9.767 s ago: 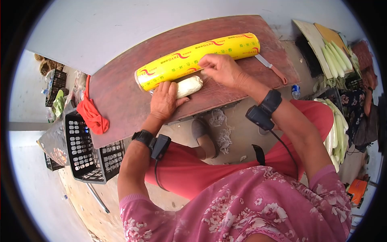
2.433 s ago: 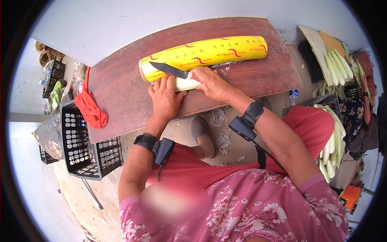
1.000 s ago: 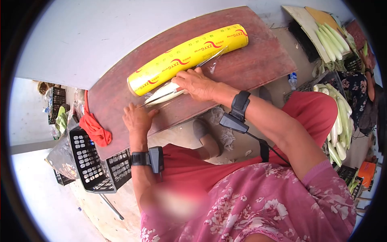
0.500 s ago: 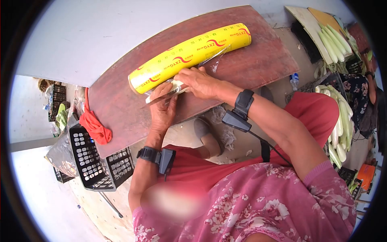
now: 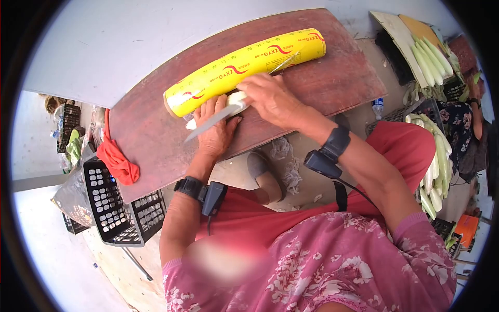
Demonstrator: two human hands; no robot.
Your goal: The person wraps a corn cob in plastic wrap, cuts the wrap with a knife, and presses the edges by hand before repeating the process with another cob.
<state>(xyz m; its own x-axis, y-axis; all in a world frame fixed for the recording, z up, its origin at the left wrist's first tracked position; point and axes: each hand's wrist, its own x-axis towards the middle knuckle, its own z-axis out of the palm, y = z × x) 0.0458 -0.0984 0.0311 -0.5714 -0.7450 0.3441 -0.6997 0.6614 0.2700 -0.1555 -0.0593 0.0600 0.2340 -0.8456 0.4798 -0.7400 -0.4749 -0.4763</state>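
Right hand: the right hand (image 5: 270, 101) was closed, seemingly round the handle of the knife (image 5: 207, 126), though the fingers hid the handle
Knife: its blade slanted over the back of the left hand (image 5: 214, 135), perhaps held there so the fingers could work without putting it down
Left hand: it was clamped over the pale vegetable (image 5: 238, 99), likely to stop it rolling
Pale vegetable: it lay on the table (image 5: 156, 140), just beside the yellow roll (image 5: 244, 68), probably to keep the film (image 5: 285, 64) within reach
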